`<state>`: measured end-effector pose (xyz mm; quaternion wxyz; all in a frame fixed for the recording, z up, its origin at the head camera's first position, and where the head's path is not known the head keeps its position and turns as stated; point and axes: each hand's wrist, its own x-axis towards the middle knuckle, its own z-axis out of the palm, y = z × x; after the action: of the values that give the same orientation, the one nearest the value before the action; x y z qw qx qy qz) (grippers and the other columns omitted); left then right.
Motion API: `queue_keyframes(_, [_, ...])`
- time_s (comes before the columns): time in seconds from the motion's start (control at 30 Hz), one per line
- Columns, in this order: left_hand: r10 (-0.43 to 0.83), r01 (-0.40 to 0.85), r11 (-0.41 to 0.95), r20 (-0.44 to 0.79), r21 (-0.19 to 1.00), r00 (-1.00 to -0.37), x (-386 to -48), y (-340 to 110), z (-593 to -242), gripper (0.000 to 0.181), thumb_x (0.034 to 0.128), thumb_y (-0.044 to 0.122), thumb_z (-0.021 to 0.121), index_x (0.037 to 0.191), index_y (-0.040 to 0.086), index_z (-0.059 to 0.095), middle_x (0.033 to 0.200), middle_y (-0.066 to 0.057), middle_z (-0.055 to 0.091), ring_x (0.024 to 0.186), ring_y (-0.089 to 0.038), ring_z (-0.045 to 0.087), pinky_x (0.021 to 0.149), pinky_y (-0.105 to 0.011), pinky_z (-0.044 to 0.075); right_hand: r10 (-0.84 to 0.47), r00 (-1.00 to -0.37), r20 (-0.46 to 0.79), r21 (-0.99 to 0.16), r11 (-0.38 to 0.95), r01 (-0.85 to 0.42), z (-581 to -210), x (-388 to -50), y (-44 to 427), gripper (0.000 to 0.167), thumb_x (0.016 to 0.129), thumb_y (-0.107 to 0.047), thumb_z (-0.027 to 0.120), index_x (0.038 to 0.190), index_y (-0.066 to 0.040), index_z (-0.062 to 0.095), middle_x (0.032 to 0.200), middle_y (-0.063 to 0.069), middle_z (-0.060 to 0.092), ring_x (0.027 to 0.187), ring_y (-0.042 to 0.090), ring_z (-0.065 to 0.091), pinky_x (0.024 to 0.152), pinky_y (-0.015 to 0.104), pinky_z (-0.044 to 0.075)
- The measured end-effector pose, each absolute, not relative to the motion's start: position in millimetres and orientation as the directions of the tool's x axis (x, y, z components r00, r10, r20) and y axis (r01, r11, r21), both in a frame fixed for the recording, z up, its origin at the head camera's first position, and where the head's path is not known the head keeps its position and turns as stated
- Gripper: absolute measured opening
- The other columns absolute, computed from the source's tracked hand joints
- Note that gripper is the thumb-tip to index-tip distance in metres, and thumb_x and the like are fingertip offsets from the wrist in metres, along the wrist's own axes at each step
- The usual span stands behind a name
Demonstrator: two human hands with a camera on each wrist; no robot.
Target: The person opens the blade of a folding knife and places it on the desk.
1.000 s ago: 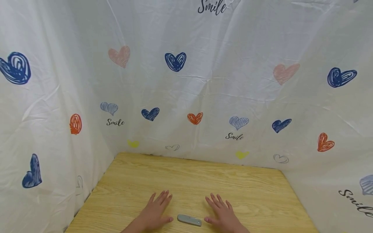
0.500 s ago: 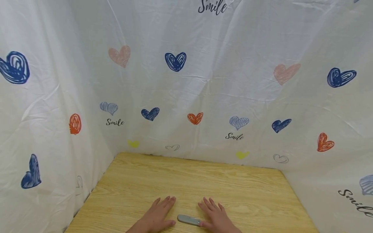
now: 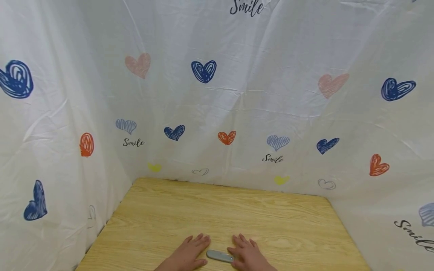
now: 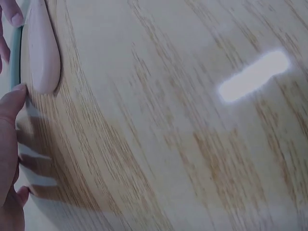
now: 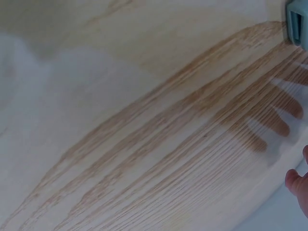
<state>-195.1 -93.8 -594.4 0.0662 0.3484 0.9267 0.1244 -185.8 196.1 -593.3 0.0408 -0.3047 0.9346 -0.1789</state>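
I read "Smile" (image 3: pixel 272 159) four times on the cloth (image 3: pixel 190 105): three above the worktop's (image 3: pixel 217 205) far edge, one past its right edge.

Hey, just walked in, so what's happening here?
A slim gray object lies on a wooden tabletop between a person's left hand and right hand. The right hand is at one end; whether it has a grip is unclear. The left hand is beside the other end, fingers extended.
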Motion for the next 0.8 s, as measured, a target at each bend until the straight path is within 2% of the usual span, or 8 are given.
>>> queue_keyframes(0.2, [0.682,0.653,0.704,-0.012,0.278,-0.731,-194.7,-88.9,-592.1,0.055,0.0951,0.048,0.052,0.144,0.022,0.048,0.149,0.003,0.047,0.139,-0.024,0.042,0.103,-0.052,0.04,-0.597,-0.802,0.002,-0.382,0.741,-0.552,-593.1,-185.4,193.0,0.04,0.088,-0.038,0.066,0.128,-0.029,0.064,0.146,0.016,0.048,0.136,0.043,0.041,0.094,0.07,0.038])
queue_keyframes(0.57, [0.689,0.667,0.697,0.012,0.263,-0.724,-197.0,-86.4,-591.8,0.045,0.0942,0.044,0.056,0.137,0.031,0.055,0.146,0.002,0.051,0.136,-0.026,0.046,0.099,-0.049,0.044,-0.612,-0.791,0.026,-0.419,0.711,-0.564,-597.9,-186.7,193.1,0.038,0.091,-0.036,0.064,0.128,-0.027,0.064,0.145,0.017,0.049,0.135,0.043,0.041,0.095,0.067,0.038])
queue_keyframes(0.8, [0.694,0.678,0.688,0.037,0.26,-0.719,-196.3,-86.9,-590.0,0.043,0.0921,0.044,0.059,0.133,0.03,0.06,0.142,-0.001,0.055,0.133,-0.029,0.049,0.097,-0.051,0.046,-0.627,-0.778,0.033,-0.427,0.695,-0.578,-591.2,-184.5,190.5,0.038,0.09,-0.033,0.065,0.127,-0.024,0.065,0.144,0.018,0.05,0.134,0.044,0.042,0.093,0.068,0.038])
